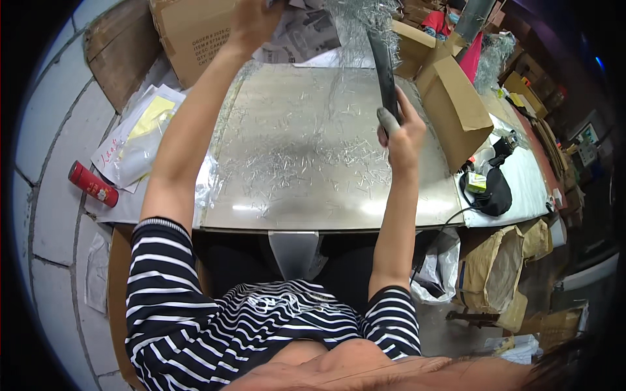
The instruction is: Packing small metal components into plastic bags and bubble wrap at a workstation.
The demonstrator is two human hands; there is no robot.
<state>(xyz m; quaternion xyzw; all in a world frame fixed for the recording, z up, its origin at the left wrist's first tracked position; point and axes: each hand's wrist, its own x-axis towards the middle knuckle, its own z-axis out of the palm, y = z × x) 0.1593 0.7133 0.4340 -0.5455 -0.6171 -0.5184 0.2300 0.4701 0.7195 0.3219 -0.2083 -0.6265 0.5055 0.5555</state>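
My right hand (402, 130) is wrapped round the lower end of a long black bar (383, 65), held upright over the right side of the metal tabletop (293, 202). A grey cover sits on one of its fingertips. Silvery thin clippings (355, 19) hang in a thick tangle round the bar's upper part. My left hand (255, 26) reaches to the far left, beside the cardboard box; the picture's upper edge cuts off its fingers. Many loose short clippings (293, 163) lie scattered over the tabletop. Crumpled newspaper (303, 36) lies at the far edge.
A cardboard box (189, 32) stands at the far left, and an open carton (450, 98) borders the right. A red cylinder (93, 184) and papers (140, 124) lie at left. At right are a black pouch (492, 192) and a cable. Another person (440, 23) is at the far right.
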